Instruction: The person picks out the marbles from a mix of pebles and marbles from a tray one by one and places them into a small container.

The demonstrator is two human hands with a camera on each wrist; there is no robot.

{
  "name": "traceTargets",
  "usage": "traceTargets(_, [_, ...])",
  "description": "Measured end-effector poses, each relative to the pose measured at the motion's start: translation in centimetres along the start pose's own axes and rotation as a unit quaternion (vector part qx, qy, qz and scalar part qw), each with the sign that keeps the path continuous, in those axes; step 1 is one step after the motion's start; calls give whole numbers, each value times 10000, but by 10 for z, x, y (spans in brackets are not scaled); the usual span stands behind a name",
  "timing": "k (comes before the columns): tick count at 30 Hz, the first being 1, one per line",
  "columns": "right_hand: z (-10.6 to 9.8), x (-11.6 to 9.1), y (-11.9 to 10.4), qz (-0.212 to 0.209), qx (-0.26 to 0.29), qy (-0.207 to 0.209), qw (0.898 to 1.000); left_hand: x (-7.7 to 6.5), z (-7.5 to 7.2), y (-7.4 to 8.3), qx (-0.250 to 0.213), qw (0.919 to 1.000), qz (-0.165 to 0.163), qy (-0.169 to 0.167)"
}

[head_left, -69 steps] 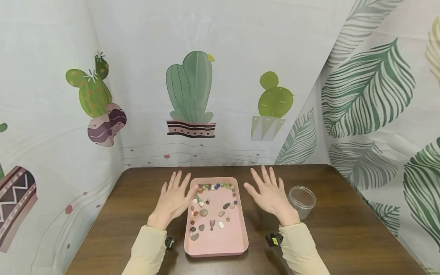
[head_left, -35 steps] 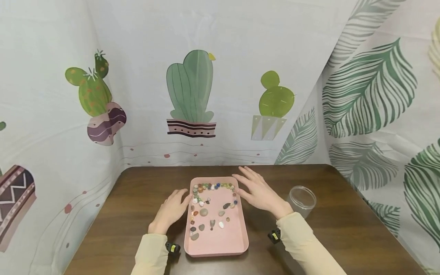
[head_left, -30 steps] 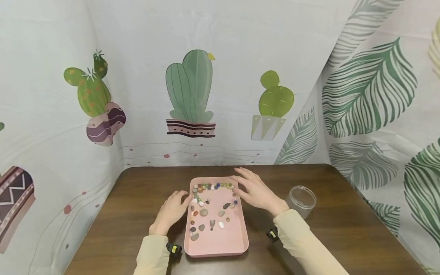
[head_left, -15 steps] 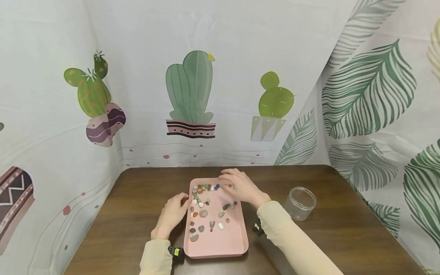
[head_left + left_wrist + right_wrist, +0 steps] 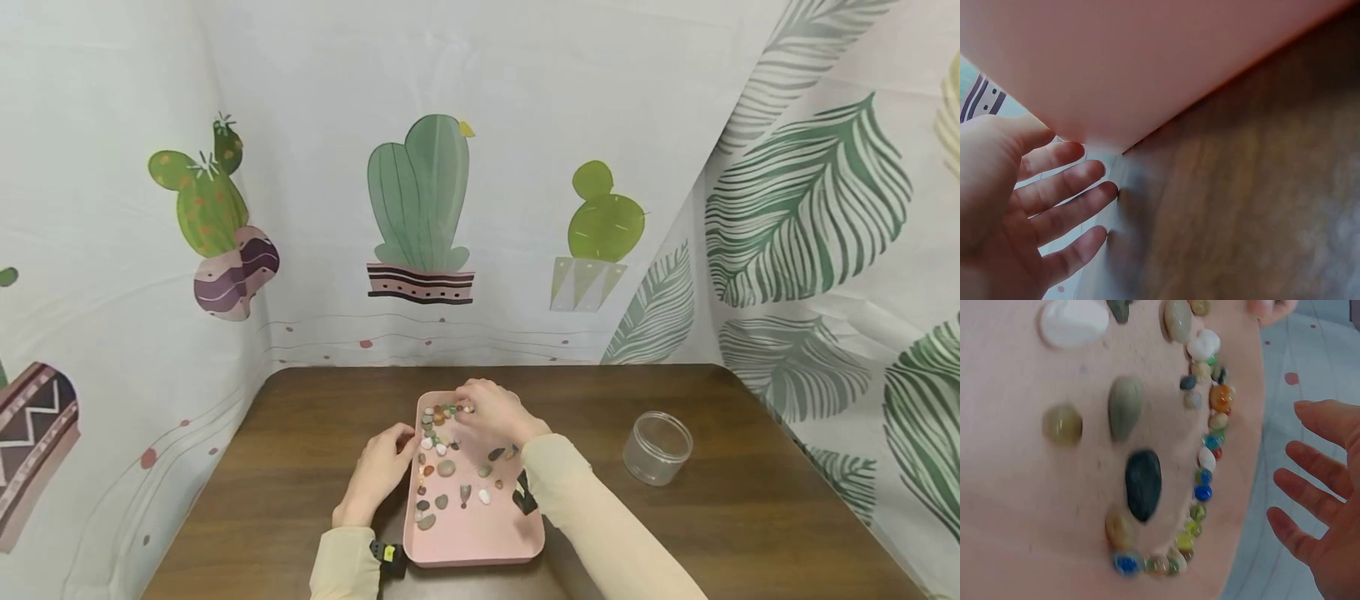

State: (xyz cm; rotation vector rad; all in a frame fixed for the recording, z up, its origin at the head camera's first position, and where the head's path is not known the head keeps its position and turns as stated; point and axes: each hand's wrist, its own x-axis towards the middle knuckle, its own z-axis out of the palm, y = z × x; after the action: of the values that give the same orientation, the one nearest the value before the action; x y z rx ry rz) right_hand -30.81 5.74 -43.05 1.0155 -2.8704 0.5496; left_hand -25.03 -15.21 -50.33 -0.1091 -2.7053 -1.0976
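A pink tray [image 5: 480, 546] holds many pebbles and glass marbles, most in a row along its far and left sides. My left hand [image 5: 377, 475] is at the tray's left wall. In the left wrist view its thumb touches the rim and the loosely bent fingers [image 5: 1066, 209] are outside the wall. My right hand [image 5: 497, 414] is above the tray's far end and hides part of the marble row. In the right wrist view the spread fingers [image 5: 1310, 494] hold nothing. A dark oval stone [image 5: 1144, 485] and a white pebble [image 5: 483, 497] lie inside the tray.
A clear round jar [image 5: 657, 450] stands on the brown wooden table [image 5: 720, 525], right of the tray. Behind the table hangs a cloth [image 5: 517, 125] printed with cacti and leaves.
My right hand has come from the tray's right side to over its far end, moving left. The left hand has lowered from above the tray to its left wall. The stones look unmoved.
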Motion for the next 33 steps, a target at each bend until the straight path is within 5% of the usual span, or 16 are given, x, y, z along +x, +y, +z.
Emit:
traceTargets(8, [28,14,-7,44,799,-470,9957,-1,2,-1,18,10000,50,-10])
traceTargets(33, [58,23,-17,464,423,-470,9969,0,-3,1,-70,9999,90,-123])
